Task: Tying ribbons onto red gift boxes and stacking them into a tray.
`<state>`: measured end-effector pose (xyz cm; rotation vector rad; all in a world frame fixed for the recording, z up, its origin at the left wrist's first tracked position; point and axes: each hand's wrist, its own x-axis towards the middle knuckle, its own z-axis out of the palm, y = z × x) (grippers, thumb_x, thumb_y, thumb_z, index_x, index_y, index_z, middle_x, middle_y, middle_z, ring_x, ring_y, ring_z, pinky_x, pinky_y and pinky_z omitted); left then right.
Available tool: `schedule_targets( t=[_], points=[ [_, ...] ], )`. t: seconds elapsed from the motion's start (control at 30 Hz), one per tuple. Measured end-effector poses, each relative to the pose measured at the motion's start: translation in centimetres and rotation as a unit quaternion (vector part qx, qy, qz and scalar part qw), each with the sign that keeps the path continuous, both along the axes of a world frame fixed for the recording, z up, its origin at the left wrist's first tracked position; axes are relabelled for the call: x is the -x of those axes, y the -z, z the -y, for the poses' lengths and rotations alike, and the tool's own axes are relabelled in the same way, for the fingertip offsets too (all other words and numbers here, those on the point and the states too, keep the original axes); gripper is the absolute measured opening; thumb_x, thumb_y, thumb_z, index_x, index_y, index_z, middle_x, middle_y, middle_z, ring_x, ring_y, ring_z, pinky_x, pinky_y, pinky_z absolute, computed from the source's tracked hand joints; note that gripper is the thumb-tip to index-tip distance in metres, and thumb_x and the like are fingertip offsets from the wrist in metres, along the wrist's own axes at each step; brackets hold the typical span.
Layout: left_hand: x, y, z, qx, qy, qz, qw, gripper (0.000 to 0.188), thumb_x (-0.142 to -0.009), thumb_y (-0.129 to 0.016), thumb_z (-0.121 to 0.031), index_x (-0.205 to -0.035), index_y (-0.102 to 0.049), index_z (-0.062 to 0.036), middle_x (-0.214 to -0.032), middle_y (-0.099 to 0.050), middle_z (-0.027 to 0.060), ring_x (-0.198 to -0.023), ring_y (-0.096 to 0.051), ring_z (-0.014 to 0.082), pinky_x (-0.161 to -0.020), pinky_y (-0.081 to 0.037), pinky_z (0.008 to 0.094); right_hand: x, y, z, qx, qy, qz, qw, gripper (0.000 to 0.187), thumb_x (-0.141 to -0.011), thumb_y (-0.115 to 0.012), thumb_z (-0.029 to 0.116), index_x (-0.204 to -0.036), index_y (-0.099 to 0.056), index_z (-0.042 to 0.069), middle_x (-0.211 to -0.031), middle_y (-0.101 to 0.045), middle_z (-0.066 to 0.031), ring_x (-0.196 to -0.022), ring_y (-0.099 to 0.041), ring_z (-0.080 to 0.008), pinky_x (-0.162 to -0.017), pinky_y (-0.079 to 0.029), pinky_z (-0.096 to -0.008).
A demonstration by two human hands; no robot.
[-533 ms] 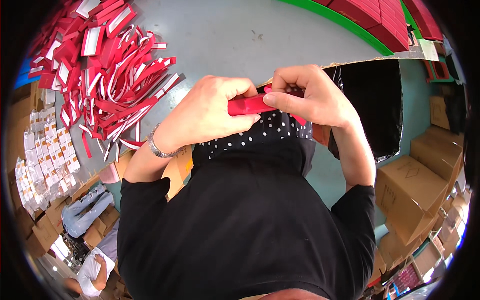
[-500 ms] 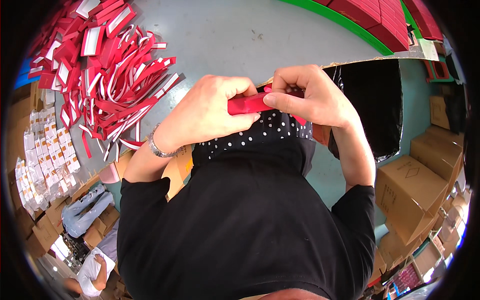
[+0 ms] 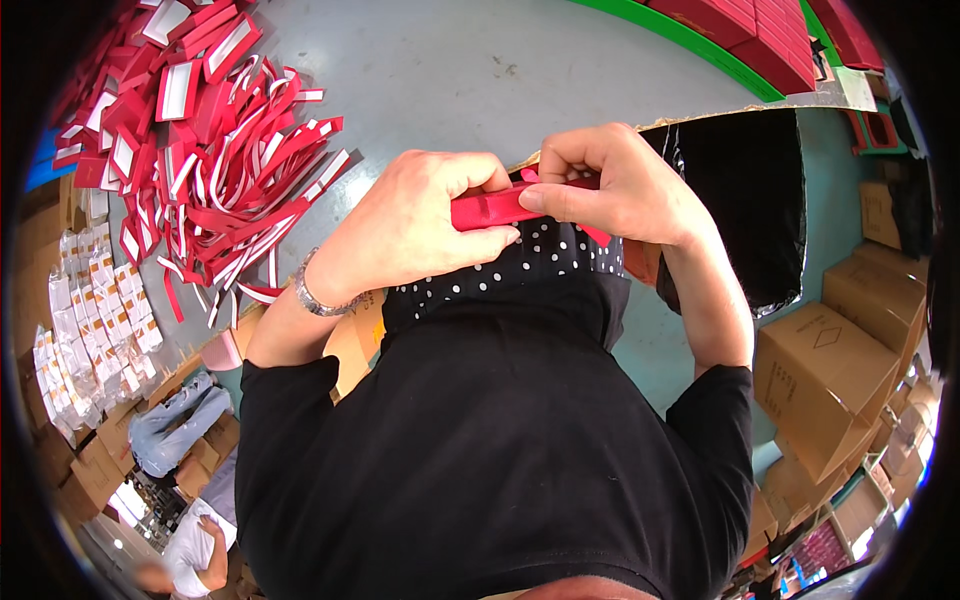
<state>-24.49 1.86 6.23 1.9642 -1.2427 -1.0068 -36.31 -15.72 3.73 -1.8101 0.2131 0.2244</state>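
Note:
Close to my waist, at the near edge of the grey table, my left hand (image 3: 425, 205) grips a small red box (image 3: 490, 208) between thumb and fingers. My right hand (image 3: 620, 190) is closed on the box's right end, thumb pressing its near face and fingers curled behind. A bit of red ribbon (image 3: 596, 236) shows below my right fingers, and a pink scrap sticks up between the hands. The far side of the box is hidden. Left of my hands lies a heap of red and white ribbon strips (image 3: 240, 190).
Open red boxes with white insides (image 3: 180, 92) pile up at the far left. Stacked red boxes (image 3: 740, 35) stand in a green tray (image 3: 690, 50) at the far right. A black bag (image 3: 745, 210) hangs right of the table; cartons (image 3: 825, 375) stand on the floor. Another person (image 3: 195, 550) is lower left.
The box and both hands have shifted very slightly left, with the same grip. My right hand has risen a little. The whole view has moved slightly.

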Motion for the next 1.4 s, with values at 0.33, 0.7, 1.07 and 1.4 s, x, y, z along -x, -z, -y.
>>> schedule_targets(
  t=[0.33, 0.7, 1.07, 1.4],
  points=[
    [-0.6, -0.4, -0.8, 0.098, -0.057, -0.014, 0.993, 0.012, -0.086, -0.058, -0.009, -0.08, -0.06, 0.0009, -0.058, -0.051, 0.004, -0.051, -0.046, 0.0089, -0.049, -0.037, 0.0237, 0.7, -0.8, 1.7, -0.12, -0.022, -0.016, 0.992, 0.03, -0.08, -0.065, 0.015, -0.104, -0.061, -0.002, -0.072, -0.064, -0.0038, -0.071, -0.059, -0.0085, -0.068, -0.048, -0.0237],
    [-3.5, -5.2, -2.8, 0.129, 0.041, 0.01, 0.991, 0.013, -0.083, -0.058, -0.003, -0.072, -0.054, 0.0032, -0.06, -0.047, 0.0035, -0.053, -0.042, 0.0116, -0.05, -0.032, 0.0255, 3.4, 6.3, 1.1, -0.201, 0.046, 0.128, 0.97, 0.02, -0.082, -0.067, 0.02, -0.084, -0.061, 0.001, -0.078, -0.059, -0.0014, -0.073, -0.052, -0.0087, -0.07, -0.042, -0.0236],
    [-5.3, -0.4, -4.4, 0.334, -0.011, -0.145, 0.931, 0.035, -0.085, -0.062, -0.025, -0.066, -0.05, 0.0015, -0.058, -0.044, 0.0036, -0.05, -0.039, 0.0121, -0.047, -0.029, 0.0273, 4.6, 2.6, 0.0, -0.238, 0.136, 0.115, 0.955, 0.02, -0.081, -0.069, 0.017, -0.08, -0.055, 0.003, -0.071, -0.053, 0.0028, -0.062, -0.047, -0.0027, -0.055, -0.037, -0.0177],
    [-5.4, 2.5, -3.8, 0.401, 0.001, -0.311, 0.861, 0.041, -0.086, -0.062, -0.031, -0.06, -0.044, -0.006, -0.048, -0.038, -0.0012, -0.039, -0.029, 0.0098, -0.041, -0.021, 0.0284, 3.8, 3.0, -1.4, -0.234, 0.126, 0.15, 0.952, 0.019, -0.081, -0.069, 0.015, -0.079, -0.056, 0.003, -0.071, -0.054, 0.0027, -0.065, -0.047, -0.0041, -0.058, -0.038, -0.02]
  ],
)
